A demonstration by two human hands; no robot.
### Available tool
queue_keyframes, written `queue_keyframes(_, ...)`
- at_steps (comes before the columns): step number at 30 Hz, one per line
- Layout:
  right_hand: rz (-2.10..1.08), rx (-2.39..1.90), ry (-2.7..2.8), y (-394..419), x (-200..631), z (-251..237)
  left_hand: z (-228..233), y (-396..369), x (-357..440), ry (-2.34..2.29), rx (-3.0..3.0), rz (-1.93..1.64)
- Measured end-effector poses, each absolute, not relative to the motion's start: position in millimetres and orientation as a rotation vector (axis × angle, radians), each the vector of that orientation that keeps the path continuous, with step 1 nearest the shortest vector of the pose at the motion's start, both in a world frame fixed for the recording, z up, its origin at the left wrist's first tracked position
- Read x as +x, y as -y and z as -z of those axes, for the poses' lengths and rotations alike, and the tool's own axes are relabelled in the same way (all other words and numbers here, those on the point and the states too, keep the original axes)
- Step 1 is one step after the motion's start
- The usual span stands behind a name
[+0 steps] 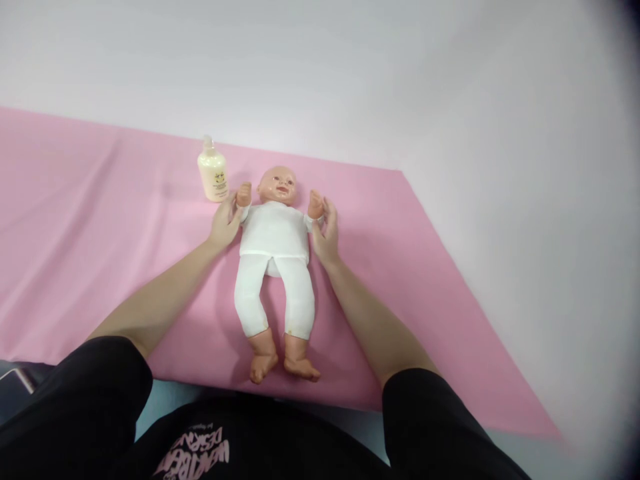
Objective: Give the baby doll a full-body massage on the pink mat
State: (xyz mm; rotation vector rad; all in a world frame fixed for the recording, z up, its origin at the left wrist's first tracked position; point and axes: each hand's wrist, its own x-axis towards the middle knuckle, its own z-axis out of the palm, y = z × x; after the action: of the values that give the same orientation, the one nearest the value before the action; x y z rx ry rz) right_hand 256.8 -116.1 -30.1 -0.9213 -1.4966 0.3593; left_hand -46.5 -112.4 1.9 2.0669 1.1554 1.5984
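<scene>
The doll [275, 230] lies face up on the pink-covered desk [400, 300], its bare feet by the near edge. Farther in, the left hand [225, 225] and right hand [327, 237] are well apart, each curled about one of its sleeved wrists; how firmly cannot be told. A light, even hold on both sides would likely serve best, without twisting the arms. Just beyond the left hand stands a pump bottle [213, 175].

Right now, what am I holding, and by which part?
The doll, it seems, by its wrists: your left hand at one, your right hand at the other.
</scene>
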Motion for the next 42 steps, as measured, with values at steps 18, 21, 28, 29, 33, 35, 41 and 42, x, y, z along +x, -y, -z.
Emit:
queue_keyframes(18, -0.364, -0.957, 1.132, 92.1, 280.0, 37.8, 16.4, 79.5, -68.9, -1.279, 1.506, -1.913)
queue_keyframes(21, -0.248, -0.882, 1.340, 104.1, 267.6, 26.2, 9.1, 92.6, -59.0, -1.199, 1.756, -1.833)
queue_keyframes(28, -0.217, -0.860, 1.644, 128.6, 252.5, 15.8, 4.7, 108.3, -47.7, -1.076, 2.330, -1.449)
queue_keyframes(29, -0.207, -0.855, 1.705, 129.8, 251.7, 14.8, 4.1, 108.5, -46.7, -1.061, 2.403, -1.382)
queue_keyframes(33, -0.199, -0.837, 1.902, 131.7, 248.7, 9.9, 0.9, 109.7, -42.1, -1.009, 2.578, -1.207)
queue_keyframes(35, -0.192, -0.839, 1.903, 131.4, 248.4, 9.9, 0.9, 110.5, -41.1, -1.018, 2.577, -1.213)
queue_keyframes(41, -0.303, -0.874, 1.603, 124.1, 254.0, 20.4, 7.0, 106.8, -46.8, -1.089, 2.254, -1.521)
queue_keyframes(42, -0.335, -0.874, 1.534, 121.7, 255.3, 21.5, 7.3, 105.0, -48.3, -1.083, 2.131, -1.601)
